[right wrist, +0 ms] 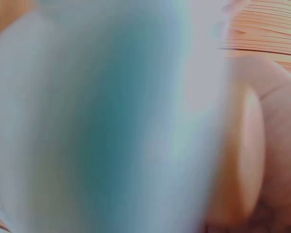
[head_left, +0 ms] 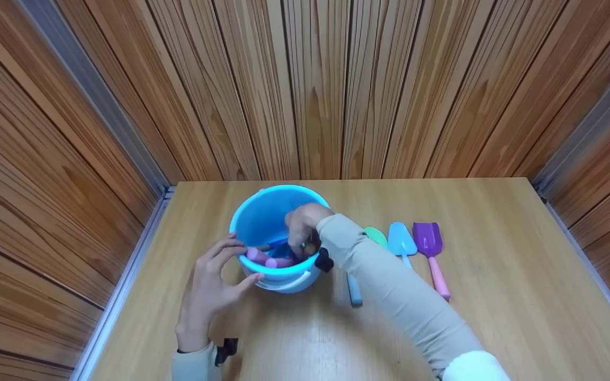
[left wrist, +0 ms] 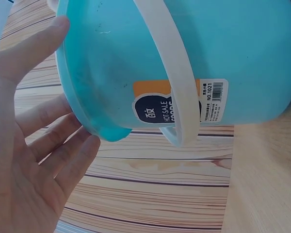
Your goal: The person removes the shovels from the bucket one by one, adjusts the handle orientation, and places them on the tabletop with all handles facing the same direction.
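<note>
A light blue toy bucket (head_left: 285, 286) with a white handle (left wrist: 182, 82) stands upright on the table. My left hand (head_left: 212, 286) rests at its left rim, fingers spread and touching the edge, thumb at the front of the rim. Reaching down inside from the right is my right hand (head_left: 305, 225), its fingers bent and partly hidden. Two pink handle ends (head_left: 257, 256) and something dark blue (head_left: 279, 244) lie in the bucket beside it. The right wrist view is mostly covered by a blurred bucket wall (right wrist: 111, 121); I cannot tell what the right fingers hold.
Right of the bucket lie a purple toy shovel (head_left: 428, 241) with a pink handle, a light blue shovel (head_left: 401, 241) and a green shovel head (head_left: 375, 236). A blue handle (head_left: 354, 290) shows beside my right forearm. Wood-panel walls enclose the table (head_left: 522, 296).
</note>
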Tool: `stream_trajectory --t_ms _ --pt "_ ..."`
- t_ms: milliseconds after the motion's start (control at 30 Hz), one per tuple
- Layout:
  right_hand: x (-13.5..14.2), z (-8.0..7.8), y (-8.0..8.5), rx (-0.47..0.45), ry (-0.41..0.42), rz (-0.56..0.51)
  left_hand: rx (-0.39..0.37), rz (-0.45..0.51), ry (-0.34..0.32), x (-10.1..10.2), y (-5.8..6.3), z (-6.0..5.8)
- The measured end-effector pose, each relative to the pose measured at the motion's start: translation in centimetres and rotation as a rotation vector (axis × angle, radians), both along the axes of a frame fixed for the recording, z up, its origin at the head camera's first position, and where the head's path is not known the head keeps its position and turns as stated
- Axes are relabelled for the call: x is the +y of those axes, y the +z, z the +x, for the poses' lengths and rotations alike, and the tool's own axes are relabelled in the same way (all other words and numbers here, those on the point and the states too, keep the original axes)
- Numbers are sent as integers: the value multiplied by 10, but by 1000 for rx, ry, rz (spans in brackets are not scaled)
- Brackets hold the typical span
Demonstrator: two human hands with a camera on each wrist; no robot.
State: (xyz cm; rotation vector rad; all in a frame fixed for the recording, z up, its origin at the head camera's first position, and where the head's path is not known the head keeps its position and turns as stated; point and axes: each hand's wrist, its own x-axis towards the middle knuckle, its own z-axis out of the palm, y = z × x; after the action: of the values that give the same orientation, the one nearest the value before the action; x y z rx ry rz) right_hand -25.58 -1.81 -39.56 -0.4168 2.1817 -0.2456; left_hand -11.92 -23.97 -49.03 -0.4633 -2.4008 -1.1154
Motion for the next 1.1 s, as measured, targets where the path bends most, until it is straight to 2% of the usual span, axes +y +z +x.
stream_trajectory --t_ms 233,433,733,933,1100 --pt "7 7 36 1 64 10 -6 1 4 0 -1 1" --pt "31 6 58 21 84 -20 -13 0 6 1 1 -1" --pt "62 5 62 9 137 -112 -43 6 18 1 0 2" --pt "70 16 67 78 140 -57 -34 -2 20 0 -2 1" --pt "78 22 64 123 154 -49 -20 -5 19 -1 -1 0"
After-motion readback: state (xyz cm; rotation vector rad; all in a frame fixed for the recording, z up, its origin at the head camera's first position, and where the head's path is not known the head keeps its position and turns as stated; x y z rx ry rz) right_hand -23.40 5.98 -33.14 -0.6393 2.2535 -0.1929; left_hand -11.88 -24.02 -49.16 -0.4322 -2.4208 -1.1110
